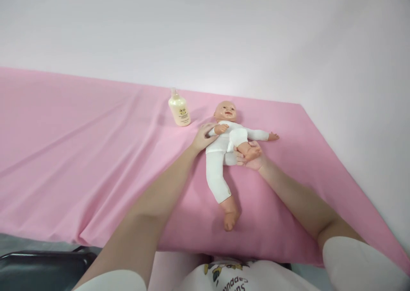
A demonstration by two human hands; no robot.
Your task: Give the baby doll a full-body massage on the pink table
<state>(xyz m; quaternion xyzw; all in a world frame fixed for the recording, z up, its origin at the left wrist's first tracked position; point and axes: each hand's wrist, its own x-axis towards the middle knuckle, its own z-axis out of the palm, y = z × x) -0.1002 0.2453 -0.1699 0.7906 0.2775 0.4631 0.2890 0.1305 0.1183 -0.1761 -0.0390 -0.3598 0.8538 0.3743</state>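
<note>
A baby doll [224, 150] in white clothes lies on its back on a pink sheet [96, 154], head toward the wall. My left hand [203, 136] rests against the doll's side by its bent arm. My right hand [253, 158] grips the doll's foot, with that leg folded up over its belly. The other leg lies stretched toward me, bare foot near the sheet's front.
A small cream lotion bottle [179, 109] stands on the sheet just left of the doll's head. A white wall runs behind and along the right. A dark chair or tray edge [45, 261] shows at the bottom left.
</note>
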